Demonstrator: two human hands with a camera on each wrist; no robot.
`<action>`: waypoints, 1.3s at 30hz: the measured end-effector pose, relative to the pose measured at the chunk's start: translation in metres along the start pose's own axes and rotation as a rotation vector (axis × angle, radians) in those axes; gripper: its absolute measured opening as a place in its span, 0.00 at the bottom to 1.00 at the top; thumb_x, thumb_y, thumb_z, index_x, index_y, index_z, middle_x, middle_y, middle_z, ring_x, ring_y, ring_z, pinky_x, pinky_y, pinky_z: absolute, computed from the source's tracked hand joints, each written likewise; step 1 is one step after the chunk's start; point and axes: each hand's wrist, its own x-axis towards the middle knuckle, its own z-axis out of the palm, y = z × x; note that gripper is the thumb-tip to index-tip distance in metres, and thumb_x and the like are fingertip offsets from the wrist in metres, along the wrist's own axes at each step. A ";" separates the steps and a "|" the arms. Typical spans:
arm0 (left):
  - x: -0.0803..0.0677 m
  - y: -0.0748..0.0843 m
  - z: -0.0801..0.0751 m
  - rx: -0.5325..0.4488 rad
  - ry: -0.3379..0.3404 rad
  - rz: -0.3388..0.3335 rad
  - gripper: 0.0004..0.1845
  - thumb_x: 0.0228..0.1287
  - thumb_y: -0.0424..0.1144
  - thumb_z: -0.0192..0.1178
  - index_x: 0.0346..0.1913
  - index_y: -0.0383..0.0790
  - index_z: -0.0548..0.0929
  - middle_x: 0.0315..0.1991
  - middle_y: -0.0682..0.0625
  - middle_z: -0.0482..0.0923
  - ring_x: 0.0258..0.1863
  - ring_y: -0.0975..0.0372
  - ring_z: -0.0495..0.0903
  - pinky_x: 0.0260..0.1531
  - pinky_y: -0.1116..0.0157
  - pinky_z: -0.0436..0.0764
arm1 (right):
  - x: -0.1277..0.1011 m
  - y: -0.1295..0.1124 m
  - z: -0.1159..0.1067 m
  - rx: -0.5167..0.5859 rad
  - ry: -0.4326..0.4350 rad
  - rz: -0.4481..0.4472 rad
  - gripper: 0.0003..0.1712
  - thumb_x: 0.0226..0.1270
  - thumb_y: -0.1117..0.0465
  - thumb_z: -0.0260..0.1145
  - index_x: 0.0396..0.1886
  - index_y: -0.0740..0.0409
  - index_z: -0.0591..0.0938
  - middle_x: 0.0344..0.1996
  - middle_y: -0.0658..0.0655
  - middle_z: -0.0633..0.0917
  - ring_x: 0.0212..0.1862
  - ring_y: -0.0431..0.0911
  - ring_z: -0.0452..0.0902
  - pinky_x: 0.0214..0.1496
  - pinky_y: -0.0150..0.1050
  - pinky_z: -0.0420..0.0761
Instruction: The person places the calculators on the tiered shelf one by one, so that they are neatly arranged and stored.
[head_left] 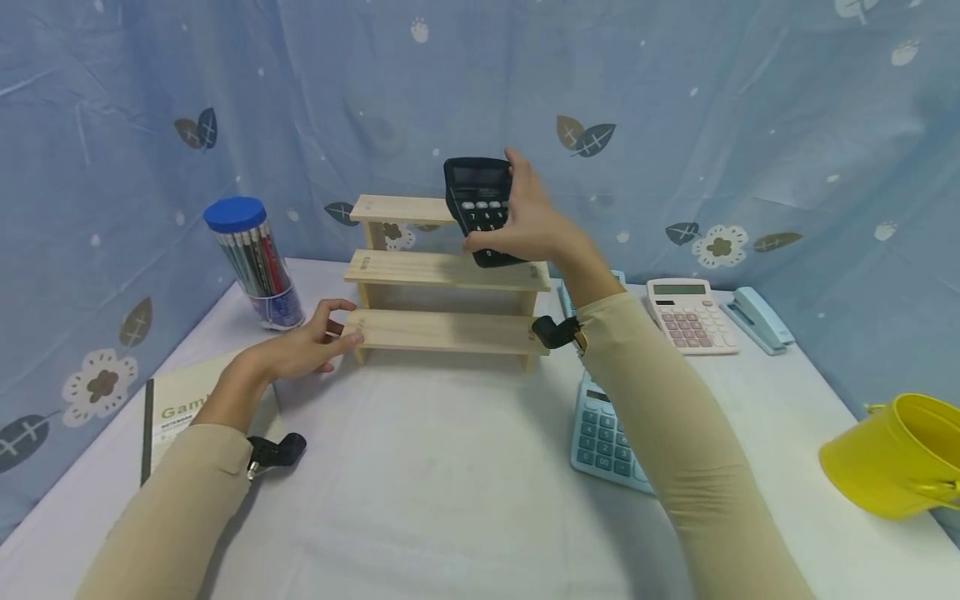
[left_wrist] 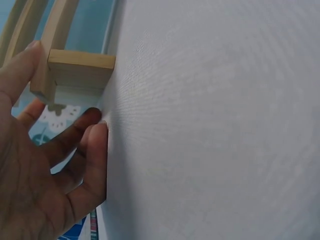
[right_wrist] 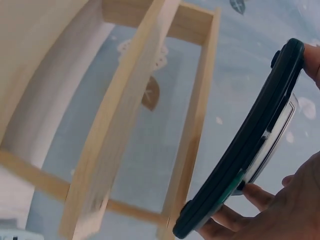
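1. Placement was judged partly done: the black plastic calculator (head_left: 480, 208) was off the table but not yet resting on the three-tier pale wooden step shelf (head_left: 446, 275).
2. The right hand (head_left: 528, 221) gripped the calculator, fingers curled round its edges, holding it upright above the middle tier, near the top tier's right end.
3. The left hand (head_left: 303, 350) lay with relaxed fingers touching the bottom tier's left end, apparently steadying the shelf.
4. The calculator looked slim and slightly curved in profile, with a grey display above pale keys.
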 end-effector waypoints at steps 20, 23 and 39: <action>0.001 0.001 -0.001 -0.029 0.000 -0.023 0.41 0.77 0.63 0.51 0.78 0.57 0.39 0.74 0.29 0.57 0.67 0.42 0.70 0.53 0.54 0.81 | 0.040 -0.024 0.031 -0.098 0.054 0.087 0.71 0.52 0.38 0.76 0.84 0.43 0.40 0.79 0.59 0.54 0.76 0.62 0.53 0.74 0.58 0.63; 0.000 -0.001 -0.001 -0.037 0.006 -0.015 0.41 0.78 0.62 0.51 0.78 0.56 0.39 0.73 0.29 0.58 0.68 0.42 0.69 0.51 0.55 0.81 | 0.043 -0.025 0.036 -0.140 0.055 0.128 0.68 0.55 0.37 0.74 0.84 0.43 0.42 0.79 0.58 0.55 0.76 0.62 0.54 0.75 0.58 0.60; 0.001 0.000 0.002 -0.017 0.022 -0.020 0.41 0.77 0.63 0.52 0.79 0.55 0.41 0.72 0.29 0.60 0.59 0.46 0.76 0.49 0.56 0.80 | 0.052 -0.026 0.042 -0.193 -0.085 0.054 0.57 0.62 0.30 0.69 0.82 0.54 0.60 0.79 0.59 0.62 0.79 0.52 0.55 0.79 0.46 0.59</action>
